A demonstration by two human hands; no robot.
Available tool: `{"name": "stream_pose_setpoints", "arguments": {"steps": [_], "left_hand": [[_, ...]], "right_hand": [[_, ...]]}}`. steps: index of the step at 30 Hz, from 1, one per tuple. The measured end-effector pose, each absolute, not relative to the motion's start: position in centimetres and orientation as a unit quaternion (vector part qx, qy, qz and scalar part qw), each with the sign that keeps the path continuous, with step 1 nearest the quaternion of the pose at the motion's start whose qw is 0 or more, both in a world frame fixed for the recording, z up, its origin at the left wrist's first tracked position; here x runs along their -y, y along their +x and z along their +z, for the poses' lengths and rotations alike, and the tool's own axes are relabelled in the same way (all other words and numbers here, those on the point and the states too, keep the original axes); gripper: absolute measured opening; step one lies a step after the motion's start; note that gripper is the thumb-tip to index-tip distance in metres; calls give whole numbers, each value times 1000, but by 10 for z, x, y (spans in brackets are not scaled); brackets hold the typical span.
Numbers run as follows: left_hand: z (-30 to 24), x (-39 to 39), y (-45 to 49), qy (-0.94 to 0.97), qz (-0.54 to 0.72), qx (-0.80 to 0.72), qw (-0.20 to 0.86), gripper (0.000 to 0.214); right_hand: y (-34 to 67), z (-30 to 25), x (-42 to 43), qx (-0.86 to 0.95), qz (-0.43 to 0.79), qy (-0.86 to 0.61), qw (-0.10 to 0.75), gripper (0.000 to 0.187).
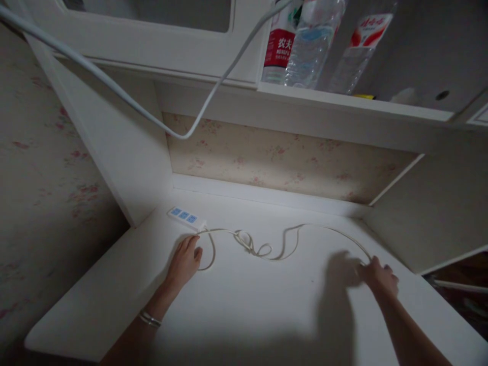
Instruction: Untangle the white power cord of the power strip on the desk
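Note:
A white power strip [186, 217] with blue-marked sockets lies towards the back left of the white desk. Its pale cord [244, 241] runs rightward over the desktop, with a small tangle of loops near the middle. My left hand [185, 262], a silver bangle on its wrist, is closed on the cord just in front of the strip. At the far right, my right hand [378, 277] is closed around the other stretch of cord and looks raised off the desk, its shadow falling to the left. The cord's end past my right hand is hidden.
A thick white cable [183, 136] hangs across the upper view, close to the camera. Above the desk [259, 305], a shelf [354, 105] holds several plastic bottles [310, 48]. Side panels stand left and right, and flowered wallpaper [267, 157] covers the back.

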State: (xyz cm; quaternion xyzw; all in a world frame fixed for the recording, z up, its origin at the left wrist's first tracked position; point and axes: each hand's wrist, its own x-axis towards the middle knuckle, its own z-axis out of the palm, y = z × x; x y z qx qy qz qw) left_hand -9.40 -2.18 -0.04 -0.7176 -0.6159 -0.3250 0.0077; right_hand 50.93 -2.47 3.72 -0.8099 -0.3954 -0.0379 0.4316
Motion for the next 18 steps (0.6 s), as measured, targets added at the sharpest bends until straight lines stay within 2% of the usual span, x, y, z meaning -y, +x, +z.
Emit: {"name": "stream_pose_setpoints", "arguments": {"steps": [1,3,5,8,10,13,18], "left_hand": [[3,23,-94,-722,-324,612,6,35],[12,25,-86,-739,-320,593,2,33],[24,25,-70,-774,-302,557,-6,32],[41,18,-38,-826,-265,498,-12,34],[46,8,-19,-850,-237,471,-8,38],[45,-9,-4,-863,-184,471,4,43],[37,-24,-9,-885,-135,446,17,36]], "right_hand": [[491,41,26,428,-69,-823,367,25],[442,46,32,554,-79,-761,327,31],[385,45,40,665,-34,-671,327,31],[304,35,50,799,42,-547,246,35],[266,25,53,818,29,-542,192,36],[245,16,52,827,9,-542,149,27],[269,21,61,838,45,-518,165,30]]}}
